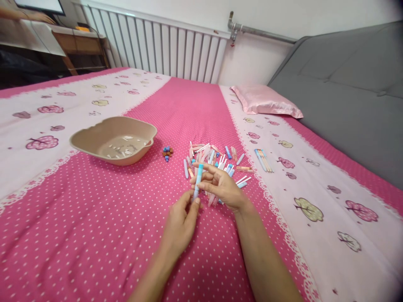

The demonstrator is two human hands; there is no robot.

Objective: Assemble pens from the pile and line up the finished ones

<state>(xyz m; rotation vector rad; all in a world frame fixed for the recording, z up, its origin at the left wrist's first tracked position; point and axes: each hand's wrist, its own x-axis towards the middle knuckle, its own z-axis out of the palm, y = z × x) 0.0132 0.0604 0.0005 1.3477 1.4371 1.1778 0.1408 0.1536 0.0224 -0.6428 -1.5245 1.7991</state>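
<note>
A light blue pen [198,180] with a brighter blue top stands nearly upright between my two hands. Its lower end is pinched by the thumb and fingers of my left hand [183,216]. My right hand [222,186] grips the upper part with thumb and fingers. Just behind my hands lies a loose pile of pen parts [212,156]: pale blue, pink and orange barrels and white sticks, partly hidden by my right hand. Several pens [263,160] lie side by side to the right.
A beige basin [91,147] with small white pieces inside stands at the left. Between basin and pile sits a cluster of small blue and brown parts [167,153]. A pink pillow [264,100] lies near the grey headboard [346,84]. Another person's hand [39,17] rests on a desk.
</note>
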